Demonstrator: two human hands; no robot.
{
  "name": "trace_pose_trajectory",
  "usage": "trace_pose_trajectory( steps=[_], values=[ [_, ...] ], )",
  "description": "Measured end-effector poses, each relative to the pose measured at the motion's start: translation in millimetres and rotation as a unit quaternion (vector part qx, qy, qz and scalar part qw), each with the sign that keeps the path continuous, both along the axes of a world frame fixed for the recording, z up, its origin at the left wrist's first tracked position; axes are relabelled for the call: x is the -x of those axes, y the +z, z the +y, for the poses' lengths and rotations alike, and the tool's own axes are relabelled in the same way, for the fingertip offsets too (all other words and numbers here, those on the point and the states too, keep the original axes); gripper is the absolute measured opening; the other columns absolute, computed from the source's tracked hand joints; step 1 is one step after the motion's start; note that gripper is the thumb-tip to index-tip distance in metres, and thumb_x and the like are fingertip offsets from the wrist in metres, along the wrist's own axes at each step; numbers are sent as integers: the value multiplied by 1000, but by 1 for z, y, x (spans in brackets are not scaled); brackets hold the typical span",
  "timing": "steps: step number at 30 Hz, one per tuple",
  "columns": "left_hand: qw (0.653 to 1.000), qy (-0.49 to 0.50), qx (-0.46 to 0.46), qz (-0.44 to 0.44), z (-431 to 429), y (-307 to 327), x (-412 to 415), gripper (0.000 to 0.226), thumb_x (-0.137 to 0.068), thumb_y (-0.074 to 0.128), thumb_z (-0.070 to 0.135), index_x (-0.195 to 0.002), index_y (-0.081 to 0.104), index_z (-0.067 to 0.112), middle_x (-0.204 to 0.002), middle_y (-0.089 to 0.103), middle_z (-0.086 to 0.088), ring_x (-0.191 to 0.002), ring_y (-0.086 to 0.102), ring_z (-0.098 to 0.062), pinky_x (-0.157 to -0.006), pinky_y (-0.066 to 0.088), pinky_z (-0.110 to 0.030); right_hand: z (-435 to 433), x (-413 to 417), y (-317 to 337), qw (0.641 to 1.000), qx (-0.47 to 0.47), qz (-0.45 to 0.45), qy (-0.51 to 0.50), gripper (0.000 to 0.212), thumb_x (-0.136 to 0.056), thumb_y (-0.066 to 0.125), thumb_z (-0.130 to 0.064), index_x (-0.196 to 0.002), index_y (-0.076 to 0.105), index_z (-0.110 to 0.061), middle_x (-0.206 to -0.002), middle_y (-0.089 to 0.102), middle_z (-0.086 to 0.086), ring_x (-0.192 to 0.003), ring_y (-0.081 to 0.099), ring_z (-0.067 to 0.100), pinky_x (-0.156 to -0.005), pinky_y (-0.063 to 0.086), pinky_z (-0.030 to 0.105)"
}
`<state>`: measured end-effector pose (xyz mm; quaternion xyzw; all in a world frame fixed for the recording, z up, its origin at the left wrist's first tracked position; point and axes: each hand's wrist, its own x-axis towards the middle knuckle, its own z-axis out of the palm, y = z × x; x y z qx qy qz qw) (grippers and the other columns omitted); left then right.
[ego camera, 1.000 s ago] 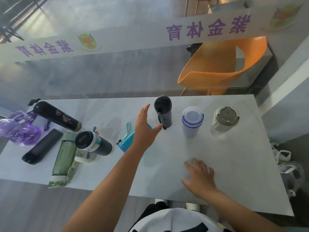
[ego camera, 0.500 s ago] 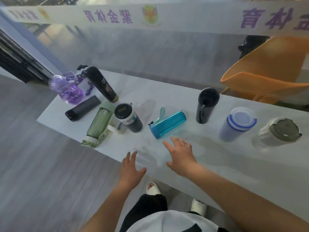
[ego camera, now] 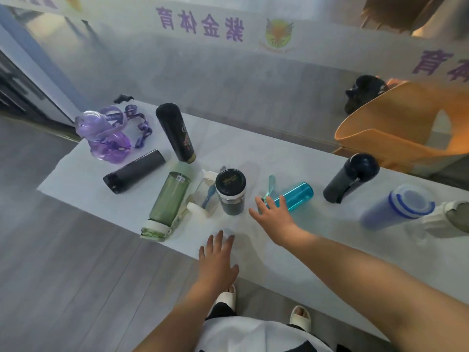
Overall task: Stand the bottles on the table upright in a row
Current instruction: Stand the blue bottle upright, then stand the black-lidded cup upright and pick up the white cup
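Note:
On the white table (ego camera: pixel 253 151), three bottles stand upright at the right: a dark blue one (ego camera: pixel 351 178), a white-and-blue tumbler (ego camera: pixel 396 207) and a white cup with a grey lid (ego camera: pixel 446 219). A teal bottle (ego camera: pixel 295 196) lies on its side; my right hand (ego camera: pixel 275 217), fingers spread, hovers at its cap end. A black-capped flask (ego camera: pixel 231 191), a small clear bottle (ego camera: pixel 205 196), a green bottle (ego camera: pixel 168 203), two black flasks (ego camera: pixel 134 171) (ego camera: pixel 176 132) and a purple bottle (ego camera: pixel 106 135) lie further left. My left hand (ego camera: pixel 218 257) is open at the front edge.
An orange chair (ego camera: pixel 396 128) stands behind the table at the right, beyond a glass wall with purple lettering. The table's front edge runs just under my left hand; grey floor lies to the left. My feet in pale slippers show below.
The view has swung left and closer. My right hand has reached forward to the teal bottle's cap end. My left hand has moved up over the table's front edge.

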<state>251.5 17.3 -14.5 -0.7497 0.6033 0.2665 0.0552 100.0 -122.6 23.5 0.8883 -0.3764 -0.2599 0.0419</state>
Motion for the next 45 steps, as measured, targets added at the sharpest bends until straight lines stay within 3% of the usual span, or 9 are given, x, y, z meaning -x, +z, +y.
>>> trace_pose_trajectory(
  steps=[8,10,15,19,26,36,39,41,45],
  values=[
    [997,-70,-12,8,-6,-16,-28,78,-91,52,43,-154,7,34,-164,-8,1,-150,-5,-30,-120,4,-51,-10,3,18,971,18,-181,-153,64,-83,63,-14,-141,37,-25,-151,27,12,-132,36,34,-107,32,54],
    [997,-80,-17,11,-7,-17,-28,78,-90,51,42,-154,6,35,-164,-10,1,-150,-8,-30,-120,3,-52,-19,11,35,922,40,-303,-239,66,-80,70,-25,-139,42,-28,-144,33,10,-123,45,32,-102,42,47],
    [995,-90,-33,14,-12,-15,-28,79,-90,50,44,-153,2,39,-163,-14,3,-150,-11,-31,-119,2,-55,-44,29,67,705,57,-546,-448,67,-73,79,-30,-134,50,-25,-123,39,6,-100,50,17,-93,45,29],
    [994,-102,-44,13,-12,-16,-32,80,-91,51,43,-152,-1,42,-163,-17,5,-150,-13,-28,-119,1,-54,-52,36,66,648,73,-580,-487,64,-76,78,-33,-133,51,-24,-123,40,5,-102,46,12,-93,42,24],
    [992,-125,-23,11,-7,-15,-42,75,-92,47,40,-152,2,43,-163,-14,6,-151,-10,-23,-121,4,-47,-66,35,53,651,74,-567,-499,61,-78,75,-38,-131,50,-22,-126,36,7,-106,53,19,-101,46,35],
    [988,-147,-39,30,-10,-11,-54,78,-90,54,37,-152,6,44,-163,-12,7,-151,-9,-22,-122,4,-47,-49,38,66,758,93,-415,-494,77,-81,69,-50,-144,31,-31,-148,31,6,-120,52,30,-89,50,45],
    [987,-147,-45,41,-12,-9,-55,78,-89,55,37,-152,9,42,-164,-10,6,-151,-8,-23,-121,6,-48,-14,25,77,748,152,-456,-457,66,-86,59,-54,-142,35,-30,-147,35,6,-126,46,27,-96,47,43],
    [987,-146,-49,43,-13,-8,-56,78,-88,55,36,-152,11,41,-164,-9,6,-151,-7,-23,-120,6,-48,17,4,78,736,99,-540,-397,65,-87,59,-54,-143,35,-34,-151,31,3,-135,38,21,-107,39,37],
    [986,-151,-49,47,-13,-10,-59,79,-87,56,35,-152,11,41,-164,-9,6,-150,-8,-23,-120,5,-49,36,-44,74,796,-51,-517,-310,86,-78,69,-56,-145,14,-54,-160,10,-5,-145,17,19,-113,27,40]
  ],
)
